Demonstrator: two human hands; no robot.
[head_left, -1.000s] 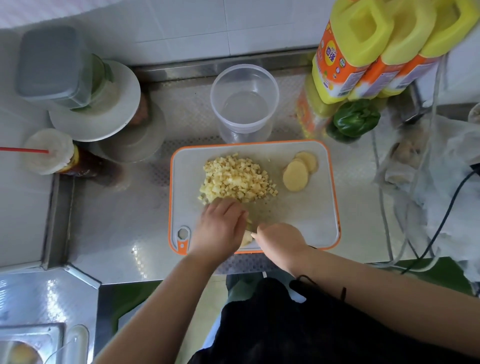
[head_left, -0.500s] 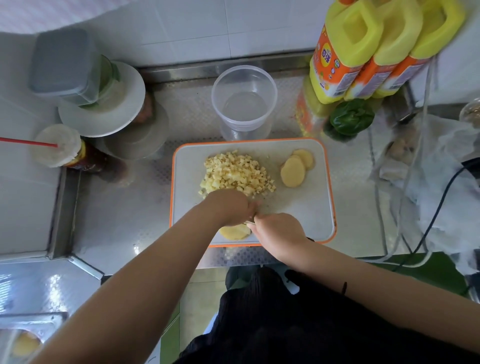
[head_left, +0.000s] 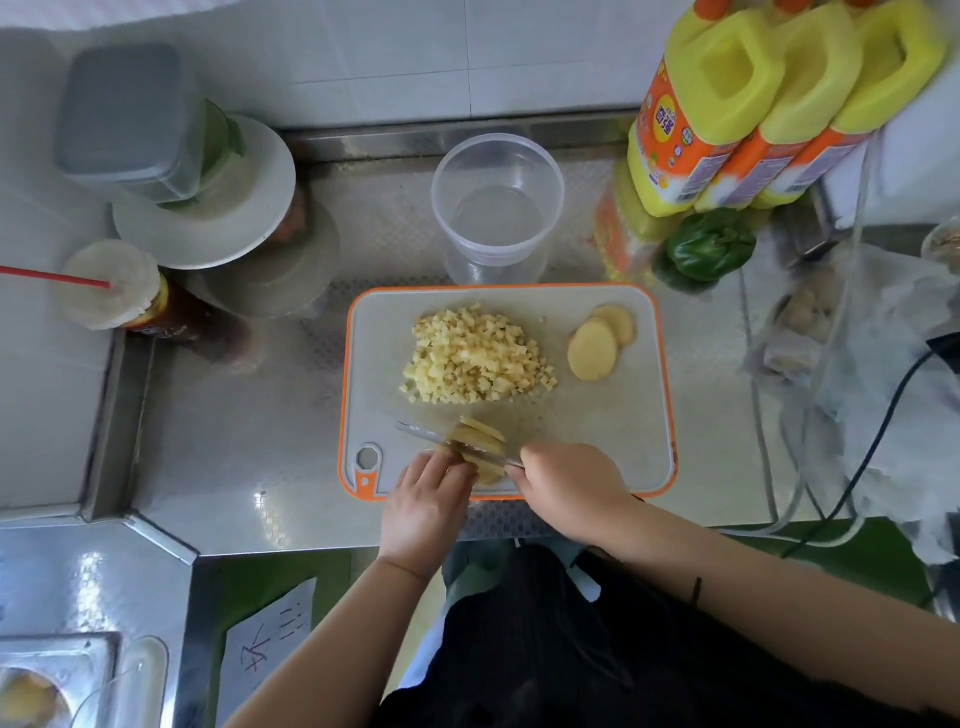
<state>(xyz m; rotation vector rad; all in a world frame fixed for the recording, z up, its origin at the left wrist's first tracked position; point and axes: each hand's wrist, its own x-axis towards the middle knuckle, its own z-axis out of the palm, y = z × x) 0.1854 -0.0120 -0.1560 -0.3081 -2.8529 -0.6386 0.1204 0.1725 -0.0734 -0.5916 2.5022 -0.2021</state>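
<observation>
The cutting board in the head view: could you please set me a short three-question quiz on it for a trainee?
1. True or false: the right hand grips the knife.
2. What lies near the far right corner of the cutting board? A) an egg B) two round slices C) a carrot
3. Fill in: the left hand steadies the ____ under the blade.
Key: 1 true; 2 B; 3 potato strips.
</observation>
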